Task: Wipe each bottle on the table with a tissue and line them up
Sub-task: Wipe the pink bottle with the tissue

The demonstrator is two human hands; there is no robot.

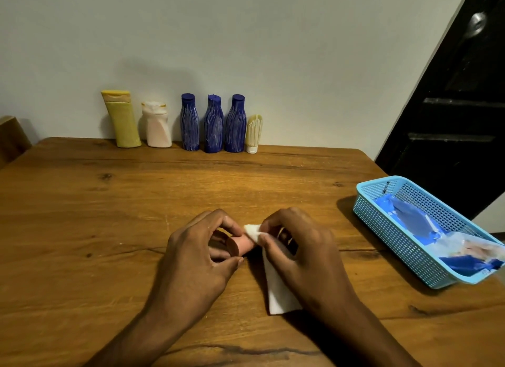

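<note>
Head view: a small pinkish bottle (240, 246) lies on its side just above the wooden worktop (164, 180), near its front middle, caught between your two hands. Your left hand (199, 257) curls round its capped end, fingers above and thumb below. Your right hand (297, 251) pinches a white tissue (276, 284) against the bottle's other end, the loose tail of the tissue hanging down to the worktop.

The bottle looks light, stiff and smooth, likely to twist or slip under a rubbing stroke, so hold it at the cap end and let the soft tissue wrap the body; the tissue will probably tear if dragged hard.

Well apart, along the far edge against the wall, six containers stand in a row: a yellow tube (123, 120), a pale pink bottle (157, 126), three blue bottles (213, 124) and a small cream tube (253, 134). By that showing, this one looks like the last to join them. A blue mesh basket (396, 230) holding a tissue packet (437, 230) sits at your right.
</note>
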